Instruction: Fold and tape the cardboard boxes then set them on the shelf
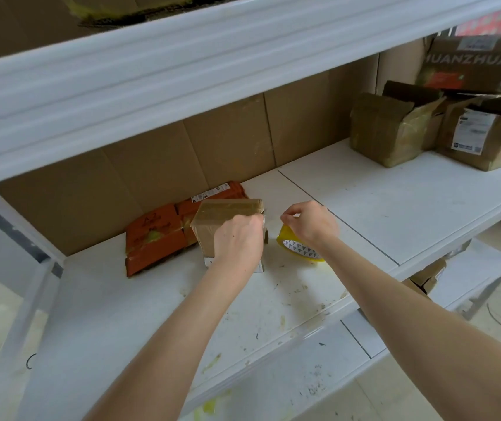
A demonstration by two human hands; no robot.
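Observation:
A small brown cardboard box (pixel 212 220), wrapped in clear tape, stands on the white shelf (pixel 364 202). My left hand (pixel 238 241) grips its right front side. Just to the right, my right hand (pixel 310 223) holds a yellow tape roll (pixel 300 247) with a patterned core, its fingers pinching near the roll's top. A thin strip of clear tape seems to run from the box's upper right corner toward my right fingers. The roll's upper half is hidden by my hand.
A flattened orange box (pixel 158 238) lies behind and left of the small box. Several taped brown boxes (pixel 395 129) stand at the shelf's far right, one printed box (pixel 477 62) stacked on top. A cardboard sheet (pixel 228 141) lines the back. A white shelf beam (pixel 182 71) hangs overhead.

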